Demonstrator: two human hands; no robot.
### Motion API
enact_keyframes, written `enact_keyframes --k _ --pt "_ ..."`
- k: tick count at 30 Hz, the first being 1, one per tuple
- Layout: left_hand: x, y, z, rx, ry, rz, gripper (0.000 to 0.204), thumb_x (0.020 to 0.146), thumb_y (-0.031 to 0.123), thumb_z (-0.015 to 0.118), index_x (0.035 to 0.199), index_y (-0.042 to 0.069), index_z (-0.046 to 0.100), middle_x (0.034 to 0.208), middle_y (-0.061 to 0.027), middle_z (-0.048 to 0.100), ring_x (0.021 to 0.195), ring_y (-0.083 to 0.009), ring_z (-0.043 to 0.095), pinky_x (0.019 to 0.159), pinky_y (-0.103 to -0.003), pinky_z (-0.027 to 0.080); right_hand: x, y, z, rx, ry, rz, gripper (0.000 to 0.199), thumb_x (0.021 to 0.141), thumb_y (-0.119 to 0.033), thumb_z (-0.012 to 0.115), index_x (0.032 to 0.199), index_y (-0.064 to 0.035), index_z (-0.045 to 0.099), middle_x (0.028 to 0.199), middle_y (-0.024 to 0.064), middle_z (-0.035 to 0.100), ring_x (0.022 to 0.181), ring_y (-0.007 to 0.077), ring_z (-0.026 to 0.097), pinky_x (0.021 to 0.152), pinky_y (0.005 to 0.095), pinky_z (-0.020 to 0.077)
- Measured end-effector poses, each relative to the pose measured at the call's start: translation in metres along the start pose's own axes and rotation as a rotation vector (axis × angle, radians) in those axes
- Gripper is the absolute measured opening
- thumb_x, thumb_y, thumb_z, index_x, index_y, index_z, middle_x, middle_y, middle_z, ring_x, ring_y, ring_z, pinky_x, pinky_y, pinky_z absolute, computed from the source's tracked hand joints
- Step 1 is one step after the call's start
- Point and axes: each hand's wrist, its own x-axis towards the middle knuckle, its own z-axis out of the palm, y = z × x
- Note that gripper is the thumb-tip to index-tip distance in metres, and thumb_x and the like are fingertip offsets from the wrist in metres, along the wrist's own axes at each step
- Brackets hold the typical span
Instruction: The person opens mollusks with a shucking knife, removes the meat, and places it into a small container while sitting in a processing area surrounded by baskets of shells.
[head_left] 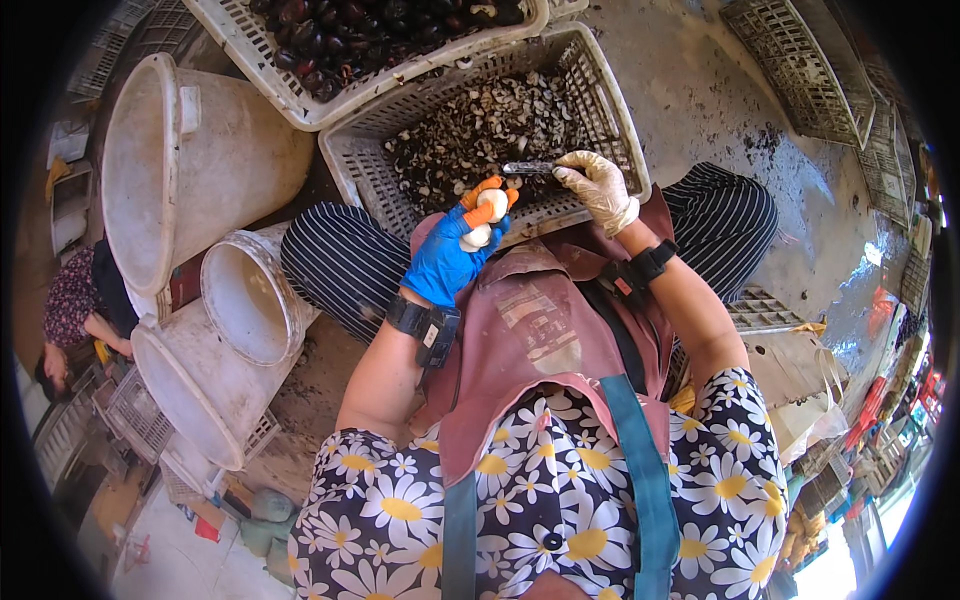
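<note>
My left hand [445,262], in a blue glove with orange finger covers, is closed around peeled white water chestnuts; one water chestnut [493,205] sits up at the fingers and another [476,238] lies lower in the palm. In a pale, stained glove, my right hand [600,192] grips a small metal peeling knife [530,168], whose blade points left, just above and apart from the upper water chestnut. Both hands are over the near side of a grey slatted crate [627,150] holding dark peelings and pale scraps [480,125].
Another crate [300,112], filled with dark unpeeled water chestnuts [345,35], overlaps the far left of the first. White buckets [235,140] stand at my left, with a smaller bucket [275,290] nearer. Slatted crates [800,65] lean at far right. A person [85,300] is at far left.
</note>
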Motion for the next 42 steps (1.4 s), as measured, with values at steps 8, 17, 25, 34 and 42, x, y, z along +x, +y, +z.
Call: enact_keyframes --k 8,17,25,34,42 --pt "0.000 0.001 -0.009 0.089 0.000 -0.001 0.036 0.084 0.005 0.053 0.120 0.002 0.047 0.115 -0.0146 0.054 0.088 -0.0209 0.059 0.065 -0.024 0.053 0.001 0.000 0.000 -0.040 -0.009 0.035 0.017 0.077 -0.007 0.068 0.091 0.0003 0.062 0.081 0.0022 0.060 0.072 0.0088 0.054 0.067 0.0224 0.0452" --pt "-0.002 -0.007 -0.008 -0.005 -0.010 -0.025 0.039 0.086 0.009 0.053 0.124 0.003 0.045 0.117 -0.0137 0.053 0.089 -0.0209 0.059 0.070 -0.024 0.052 -0.005 -0.001 0.003 0.067 0.029 0.014 0.013 0.078 -0.005 0.065 0.089 0.0010 0.063 0.079 0.0023 0.061 0.071 0.0075 0.054 0.065 0.0215 0.0458" --pt "-0.002 -0.006 0.000 0.147 0.117 0.008 0.033 0.086 0.006 0.052 0.118 0.001 0.049 0.115 -0.0157 0.054 0.093 -0.0218 0.059 0.071 -0.024 0.052 -0.007 -0.010 0.006 -0.051 0.030 0.013 0.015 0.078 -0.010 0.066 0.089 -0.0005 0.064 0.076 0.0042 0.062 0.067 0.0103 0.055 0.062 0.0235 0.0456" --pt "0.001 -0.011 -0.005 0.180 0.081 0.046 0.035 0.085 0.007 0.052 0.119 0.000 0.046 0.111 -0.0141 0.056 0.088 -0.0171 0.059 0.069 -0.023 0.051 -0.006 -0.007 -0.001 -0.208 0.082 -0.011 0.015 0.074 -0.010 0.068 0.088 -0.0053 0.066 0.079 0.0089 0.063 0.076 0.0187 0.058 0.070 0.0287 0.0467" --pt "0.000 -0.012 0.003 0.379 0.223 0.135 0.028 0.083 0.007 0.054 0.110 0.000 0.051 0.108 -0.0155 0.059 0.084 -0.0198 0.060 0.068 -0.023 0.051 -0.009 -0.015 0.004 -0.367 0.031 -0.130 0.015 0.075 -0.017 0.066 0.084 -0.0048 0.067 0.077 0.0105 0.063 0.073 0.0192 0.060 0.066 0.0284 0.0467"
